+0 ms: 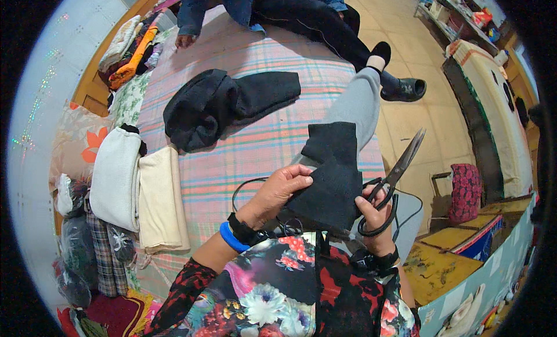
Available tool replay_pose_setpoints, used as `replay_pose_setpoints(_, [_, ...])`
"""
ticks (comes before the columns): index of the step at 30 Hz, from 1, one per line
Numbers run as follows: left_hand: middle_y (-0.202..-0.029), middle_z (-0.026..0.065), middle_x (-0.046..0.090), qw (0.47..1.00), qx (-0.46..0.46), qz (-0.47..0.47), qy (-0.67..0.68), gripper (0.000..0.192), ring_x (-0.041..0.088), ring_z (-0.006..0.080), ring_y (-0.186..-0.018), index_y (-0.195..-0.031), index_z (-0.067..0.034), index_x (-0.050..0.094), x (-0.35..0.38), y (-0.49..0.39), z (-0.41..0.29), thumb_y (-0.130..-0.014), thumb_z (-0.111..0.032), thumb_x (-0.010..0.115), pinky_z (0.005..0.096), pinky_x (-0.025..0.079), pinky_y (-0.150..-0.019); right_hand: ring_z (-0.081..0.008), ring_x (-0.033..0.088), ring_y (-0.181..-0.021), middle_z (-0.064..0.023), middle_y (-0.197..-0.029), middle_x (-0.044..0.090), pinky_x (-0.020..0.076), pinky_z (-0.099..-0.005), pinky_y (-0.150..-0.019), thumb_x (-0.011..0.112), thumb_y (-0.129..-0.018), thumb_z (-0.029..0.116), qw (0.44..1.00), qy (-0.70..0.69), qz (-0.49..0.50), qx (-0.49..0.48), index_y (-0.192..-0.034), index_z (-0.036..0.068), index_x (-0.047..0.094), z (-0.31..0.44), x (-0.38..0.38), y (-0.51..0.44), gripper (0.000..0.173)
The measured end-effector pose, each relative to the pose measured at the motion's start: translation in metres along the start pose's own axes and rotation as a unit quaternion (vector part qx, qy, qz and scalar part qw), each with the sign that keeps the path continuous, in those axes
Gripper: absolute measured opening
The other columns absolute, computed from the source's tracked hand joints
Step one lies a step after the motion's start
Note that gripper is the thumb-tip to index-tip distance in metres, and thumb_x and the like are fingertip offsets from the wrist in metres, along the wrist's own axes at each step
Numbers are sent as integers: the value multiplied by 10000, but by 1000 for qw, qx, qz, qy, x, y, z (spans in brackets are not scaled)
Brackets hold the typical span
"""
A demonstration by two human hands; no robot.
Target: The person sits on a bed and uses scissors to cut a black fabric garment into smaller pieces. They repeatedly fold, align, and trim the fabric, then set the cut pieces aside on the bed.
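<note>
A piece of black cloth with an irregular outline lies across my lap. My left hand pinches its left edge between thumb and fingers. In my right hand is a pair of black-handled scissors, its long metal blades pointing up and away to the right. That hand's thumb also presses on the right edge of the cloth. Beyond, on the plaid bedsheet, a bunched dark garment rests with one leg or sleeve stretched to the right.
Folded white and cream cloths lie at the left, near a folded stack of textiles. Another person's hand rests on the far bed; that person's legs extend right. A covered bench and pink patterned cushion stand right.
</note>
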State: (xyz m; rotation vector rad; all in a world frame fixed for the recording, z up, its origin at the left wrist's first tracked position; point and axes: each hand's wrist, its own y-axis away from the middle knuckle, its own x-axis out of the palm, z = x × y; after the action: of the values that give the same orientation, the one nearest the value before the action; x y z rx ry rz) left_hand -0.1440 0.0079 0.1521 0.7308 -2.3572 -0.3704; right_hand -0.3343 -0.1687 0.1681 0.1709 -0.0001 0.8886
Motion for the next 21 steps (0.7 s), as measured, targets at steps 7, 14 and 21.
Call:
replay_pose_setpoints(7, [-1027,6,690,999,25,-20,-30,177,641,73,-920,-1141,-36,671,-7,0,5,-983,-110,641,238,526,-852,-117,581,-769,-25,-879,590,484,-280,-705,700,-882,97,1000,-29,-6,5,-998,51,557,-5,4,0,190])
replay_pose_setpoints(14, [-1062,26,678,973,71,-54,-213,274,617,101,-947,-1242,-30,625,-50,-6,9,-992,-143,633,249,511,-811,-100,550,-621,1,-728,588,459,-263,-594,756,-884,85,989,140,-27,-42,-948,50,569,-8,-1,-9,200])
replay_pose_setpoints(21, [-1091,58,672,954,73,-186,-224,283,631,142,-968,-1259,-31,617,-87,-1,10,-999,-143,617,280,517,-851,-65,502,-666,2,-718,571,428,-256,-603,840,-852,170,970,228,-67,-55,-859,33,585,-52,-20,-50,289])
